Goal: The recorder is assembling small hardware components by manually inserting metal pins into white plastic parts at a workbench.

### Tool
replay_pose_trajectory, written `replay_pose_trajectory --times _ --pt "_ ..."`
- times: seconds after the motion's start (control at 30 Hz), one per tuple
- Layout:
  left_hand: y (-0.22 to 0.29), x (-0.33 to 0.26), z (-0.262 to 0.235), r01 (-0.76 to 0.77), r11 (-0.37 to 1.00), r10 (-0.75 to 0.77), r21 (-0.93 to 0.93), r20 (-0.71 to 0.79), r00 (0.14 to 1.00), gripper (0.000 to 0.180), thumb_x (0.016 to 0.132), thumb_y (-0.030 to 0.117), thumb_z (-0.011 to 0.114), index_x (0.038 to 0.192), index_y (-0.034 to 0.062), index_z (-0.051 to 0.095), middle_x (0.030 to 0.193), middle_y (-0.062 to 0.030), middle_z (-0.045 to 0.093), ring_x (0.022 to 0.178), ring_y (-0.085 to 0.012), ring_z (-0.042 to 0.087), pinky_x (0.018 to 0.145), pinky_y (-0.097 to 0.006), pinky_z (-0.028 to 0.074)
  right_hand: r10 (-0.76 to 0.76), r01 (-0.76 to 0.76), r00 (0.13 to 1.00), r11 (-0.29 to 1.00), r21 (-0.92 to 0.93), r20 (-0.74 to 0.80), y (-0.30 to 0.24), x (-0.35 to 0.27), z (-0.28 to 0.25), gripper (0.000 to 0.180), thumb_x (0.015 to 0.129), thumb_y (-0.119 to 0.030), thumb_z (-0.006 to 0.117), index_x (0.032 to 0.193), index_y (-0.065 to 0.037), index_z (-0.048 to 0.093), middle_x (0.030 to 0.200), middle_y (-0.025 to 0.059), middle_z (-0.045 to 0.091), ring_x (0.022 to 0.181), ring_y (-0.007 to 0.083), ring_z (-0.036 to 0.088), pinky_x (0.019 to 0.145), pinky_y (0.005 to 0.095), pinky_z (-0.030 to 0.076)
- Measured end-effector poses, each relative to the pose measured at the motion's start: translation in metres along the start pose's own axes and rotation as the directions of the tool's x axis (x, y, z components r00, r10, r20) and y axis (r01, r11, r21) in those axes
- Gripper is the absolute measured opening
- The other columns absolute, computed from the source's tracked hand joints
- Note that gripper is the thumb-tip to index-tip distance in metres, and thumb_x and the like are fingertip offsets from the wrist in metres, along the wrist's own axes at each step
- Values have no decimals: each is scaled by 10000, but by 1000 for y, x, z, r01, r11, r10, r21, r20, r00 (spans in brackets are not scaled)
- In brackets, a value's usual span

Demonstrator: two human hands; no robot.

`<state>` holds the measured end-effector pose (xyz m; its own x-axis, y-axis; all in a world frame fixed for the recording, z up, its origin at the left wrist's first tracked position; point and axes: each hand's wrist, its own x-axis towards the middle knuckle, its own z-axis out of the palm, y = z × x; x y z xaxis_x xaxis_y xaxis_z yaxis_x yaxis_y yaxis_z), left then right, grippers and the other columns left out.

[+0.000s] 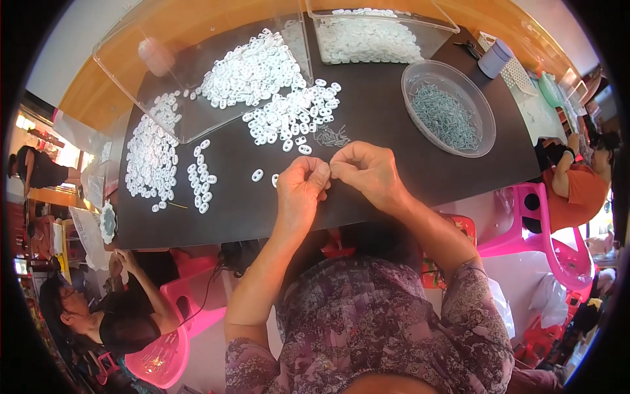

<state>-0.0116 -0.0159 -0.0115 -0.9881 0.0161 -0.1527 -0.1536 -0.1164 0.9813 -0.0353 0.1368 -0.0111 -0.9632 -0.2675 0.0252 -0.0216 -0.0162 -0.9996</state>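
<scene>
**Two hands pinched together over a dark table**

The left hand (pixel 300 187) and right hand (pixel 369 172) meet fingertip to fingertip at the centre of the dark table (pixel 407 131). Both are closed in a tight pinch; whatever small piece sits between them is hidden by the fingers. At 12 o'clock from the hands lies a heap of white plastic rings (pixel 292 113), with a small cluster of grey metal pins (pixel 332 136) just beside it. At 2 o'clock stands a clear round bowl (pixel 420 72) of grey pins. Loose rings (pixel 199 177) lie at 9 o'clock.
</scene>
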Motion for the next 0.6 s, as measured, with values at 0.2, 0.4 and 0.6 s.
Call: replay_pose_trajectory --times 0.2,0.4,0.6 --pt "-14 6 1 -237 892 263 384 -16 965 140 883 139 622 837 15 577 671 -35 560 574 -110 522 513 -249 412 -14 10 999 998 -67 -50 5 3 -5 94 839 -52 619 857 40 612 781 18 623 703 53 548 629 196 446" --pt "-16 14 -1 -430 376 605 821 134 785 87 801 19 624 859 15 559 789 -138 612 740 -336 615 630 -405 480 33 -36 992 999 -24 -118 4 13 -12 75 811 -29 642 841 30 607 761 4 608 702 35 523 610 189 428" --pt "-22 21 0 -414 244 590 877 205 781 122 770 -8 631 877 21 577 810 -125 587 782 -317 606 650 -410 478 42 -40 999 998 39 -32 12 15 -16 115 819 -6 644 912 43 596 859 63 644 784 94 601 702 213 477"
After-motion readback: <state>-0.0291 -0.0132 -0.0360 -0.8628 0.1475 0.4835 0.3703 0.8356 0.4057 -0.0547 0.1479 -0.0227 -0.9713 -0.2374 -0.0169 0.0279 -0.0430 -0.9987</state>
